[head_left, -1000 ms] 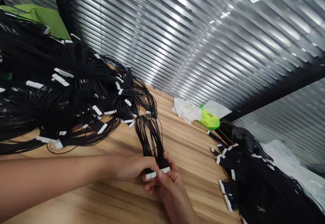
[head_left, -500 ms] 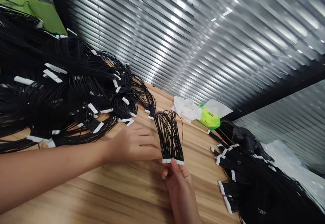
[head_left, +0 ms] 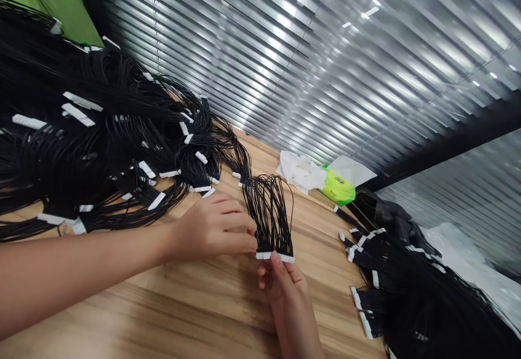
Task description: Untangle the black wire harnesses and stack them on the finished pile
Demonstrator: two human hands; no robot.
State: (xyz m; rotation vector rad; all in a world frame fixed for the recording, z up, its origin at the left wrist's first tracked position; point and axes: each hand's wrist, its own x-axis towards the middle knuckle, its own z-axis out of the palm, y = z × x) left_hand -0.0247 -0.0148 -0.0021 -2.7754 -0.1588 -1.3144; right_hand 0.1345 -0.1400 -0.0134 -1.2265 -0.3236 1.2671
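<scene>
A wire harness (head_left: pixel 268 218), a flat bundle of thin black wires ending in a long white connector (head_left: pixel 288 259), lies over the wooden table in front of me. My right hand (head_left: pixel 287 288) pinches the connector near its middle from below, thumb on top. At the harness's left edge is my left hand (head_left: pixel 220 226), its fingers curled and closed against the wires beside the connector's end. The left thumb and the exact grip are hidden. The far end of the wires loops back toward the heap.
A large heap of black wire harnesses (head_left: pixel 109 147) with white connectors covers the left side. More harnesses (head_left: pixel 423 299) are piled at the right. A bright green packet (head_left: pixel 340 188) and white tissue (head_left: pixel 299 171) lie by the corrugated metal wall (head_left: pixel 244 49). Green cloth (head_left: pixel 61 14) is far left.
My left fingers have moved up slightly, from the connector's end to the wires beside it. The right hand keeps its pinch on the connector. The view has shifted a little.
</scene>
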